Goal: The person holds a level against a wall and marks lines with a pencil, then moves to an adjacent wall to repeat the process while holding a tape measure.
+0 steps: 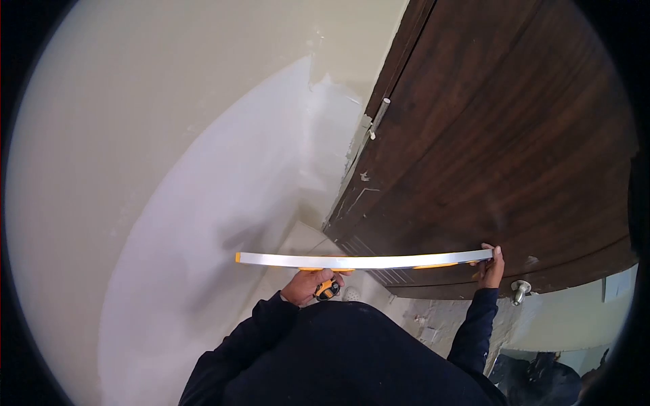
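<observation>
A long silver spirit level [379, 262] with yellow end and side parts lies roughly level across the view, in front of my body. My left hand [305, 287] is closed under its left half. In the same hand sits a yellow and black tape measure [328, 290], just below the level. My right hand [493, 272] grips the level's right end, thumb at the tip and fingers partly hidden behind it. The level's left end sticks out past my left hand, free of any support.
A dark brown wooden door [501, 149] with a round metal knob [521, 289] stands ahead on the right. A metal hinge [380, 118] shows at its edge. On the left is a pale wall [169, 169] with a white patch. Dark objects [542, 379] sit at lower right.
</observation>
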Tool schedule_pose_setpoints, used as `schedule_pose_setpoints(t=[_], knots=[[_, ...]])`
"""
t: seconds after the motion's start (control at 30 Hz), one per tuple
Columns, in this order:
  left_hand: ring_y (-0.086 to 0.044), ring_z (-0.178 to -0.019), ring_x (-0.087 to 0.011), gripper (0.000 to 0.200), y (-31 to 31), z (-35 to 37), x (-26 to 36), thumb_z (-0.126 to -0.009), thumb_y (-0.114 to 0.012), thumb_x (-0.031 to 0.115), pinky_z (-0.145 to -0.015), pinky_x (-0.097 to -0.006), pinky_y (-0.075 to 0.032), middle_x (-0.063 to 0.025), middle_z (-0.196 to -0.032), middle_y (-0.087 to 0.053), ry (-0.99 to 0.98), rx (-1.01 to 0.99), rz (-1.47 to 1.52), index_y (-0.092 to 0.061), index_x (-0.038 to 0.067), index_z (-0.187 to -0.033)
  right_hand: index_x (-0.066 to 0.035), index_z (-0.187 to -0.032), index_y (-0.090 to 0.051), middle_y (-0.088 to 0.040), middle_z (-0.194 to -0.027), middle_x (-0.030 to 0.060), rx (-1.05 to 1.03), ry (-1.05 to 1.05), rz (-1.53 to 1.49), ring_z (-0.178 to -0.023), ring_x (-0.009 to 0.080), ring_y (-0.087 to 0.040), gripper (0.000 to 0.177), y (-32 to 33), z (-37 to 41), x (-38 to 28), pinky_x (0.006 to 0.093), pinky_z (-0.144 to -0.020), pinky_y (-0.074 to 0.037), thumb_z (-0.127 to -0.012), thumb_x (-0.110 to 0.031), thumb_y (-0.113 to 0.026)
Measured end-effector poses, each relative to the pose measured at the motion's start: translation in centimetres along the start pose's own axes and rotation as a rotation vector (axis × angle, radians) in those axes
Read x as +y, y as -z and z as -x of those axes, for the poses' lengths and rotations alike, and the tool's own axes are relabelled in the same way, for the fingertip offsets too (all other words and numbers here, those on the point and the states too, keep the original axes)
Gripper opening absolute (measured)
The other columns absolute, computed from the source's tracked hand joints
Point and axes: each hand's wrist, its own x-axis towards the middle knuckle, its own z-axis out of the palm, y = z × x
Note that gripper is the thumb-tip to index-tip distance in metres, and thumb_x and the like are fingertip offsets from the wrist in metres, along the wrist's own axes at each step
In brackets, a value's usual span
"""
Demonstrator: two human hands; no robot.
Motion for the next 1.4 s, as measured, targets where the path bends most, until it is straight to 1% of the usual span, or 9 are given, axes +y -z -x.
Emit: schedule_pose_setpoints(t=[0.23, 0.3, 0.43, 0.5, 0.87, 0.97, 1.1, 1.27, 1.4], knots=[[-0.062, -0.090, -0.0170, 0.050, 0.9, -6.2, 3.5, -0.104, -0.041, 0.041, -0.077, -0.0328, -0.056, -0.0128, -0.107, -0.064, 0.061, 0.045, -0.035, -0.054, -0.003, -0.124, 0.007, -0.097, -0.067, -0.066, -0.069, 0.0113, 0.066, 0.053, 0.005, -0.054, 0.0161, -0.060, 0.059, 1.5, -1.3, 1.4, 0.0263, -0.045, -0.039, -0.093, -0.050, -0.056], [-0.063, -0.085, -0.0159, 0.053, 0.9, -8.8, 4.9, -0.104, -0.041, 0.045, -0.073, -0.0326, -0.057, -0.0113, -0.102, -0.064, 0.040, 0.075, -0.036, -0.055, -0.002, -0.122, 0.001, -0.093, -0.062, -0.065, -0.074, 0.0117, 0.039, 0.010, -0.054, -0.059, 0.0200, -0.062, 0.050, 2.3, -1.2, 2.1, 0.0327, -0.055, -0.053, -0.094, -0.048, -0.056], [-0.061, -0.083, -0.0132, 0.056, 1.4, -14.1, 7.0, -0.102, -0.044, 0.051, -0.066, -0.0309, -0.057, -0.0102, -0.102, -0.064, 0.109, 0.130, -0.048, -0.056, -0.001, -0.119, 0.000, -0.091, -0.061, -0.064, -0.074, 0.0105, 0.152, 0.028, -0.122, -0.058, 0.0186, -0.061, 0.048, 0.0, -0.4, 0.8, 0.0330, -0.054, -0.054, -0.094, -0.047, -0.058], [-0.061, -0.082, -0.0124, 0.056, 1.1, -16.3, 7.7, -0.101, -0.044, 0.052, -0.065, -0.0306, -0.057, -0.0097, -0.101, -0.063, 0.101, 0.142, -0.080, -0.056, 0.000, -0.119, 0.003, -0.088, -0.065, -0.065, -0.067, 0.0119, 0.136, 0.031, -0.030, -0.051, 0.0162, -0.059, 0.056, 0.8, -0.4, 0.8, 0.0273, -0.045, -0.042, -0.091, -0.052, -0.059], [-0.062, -0.079, -0.0132, 0.055, 0.4, -23.1, 9.3, -0.097, -0.050, 0.056, -0.060, -0.0324, -0.057, -0.0066, -0.095, -0.063, 0.080, 0.224, -0.131, -0.056, 0.006, -0.118, 0.004, -0.088, -0.064, -0.064, -0.065, 0.0124, 0.195, -0.018, -0.035, -0.047, 0.0166, -0.058, 0.061, 1.2, -1.0, 1.1, 0.0302, -0.047, -0.052, -0.093, -0.055, -0.056], [-0.063, -0.078, -0.0129, 0.052, 1.4, -23.4, 9.5, -0.096, -0.054, 0.055, -0.060, -0.0333, -0.057, -0.0045, -0.092, -0.062, 0.058, 0.234, -0.018, -0.057, 0.007, -0.117, -0.003, -0.083, -0.063, -0.050, -0.048, 0.0017, 0.253, -0.198, 0.033, -0.034, 0.0104, -0.045, 0.060, 0.1, -0.5, -0.4, 0.0291, -0.045, -0.052, -0.090, -0.062, -0.058], [-0.065, -0.074, -0.0126, 0.052, 2.3, -23.4, 9.7, -0.095, -0.056, 0.054, -0.056, -0.0299, -0.057, -0.0041, -0.088, -0.062, 0.036, 0.238, -0.068, -0.058, 0.005, -0.114, -0.009, -0.080, -0.060, -0.034, -0.043, -0.0049, 0.264, -0.408, 0.010, -0.031, 0.0072, -0.030, 0.053, -1.5, 1.3, -3.3, 0.0284, -0.043, -0.051, -0.086, -0.062, -0.063], [-0.063, -0.067, -0.0114, 0.047, 2.2, -23.5, 9.3, -0.095, -0.058, 0.051, -0.055, -0.0290, -0.055, -0.0033, -0.083, -0.062, -0.014, 0.275, -0.122, -0.059, 0.005, -0.106, -0.014, -0.092, -0.060, -0.040, -0.047, -0.0044, 0.189, -0.517, -0.004, -0.032, 0.0060, -0.031, 0.045, -2.2, 2.0, -3.8, 0.0295, -0.044, -0.051, -0.086, -0.058, -0.065], [-0.056, -0.061, -0.0069, 0.044, 1.0, -23.6, 9.7, -0.092, -0.067, 0.047, -0.049, -0.0253, -0.047, 0.0003, -0.072, -0.055, -0.135, 0.367, -0.059, -0.063, 0.003, -0.096, -0.009, -0.105, -0.058, -0.054, -0.058, 0.0026, 0.243, -0.568, 0.047, -0.033, 0.0078, -0.032, 0.050, -2.3, 1.9, -2.5, 0.0294, -0.043, -0.050, -0.089, -0.056, -0.062]])
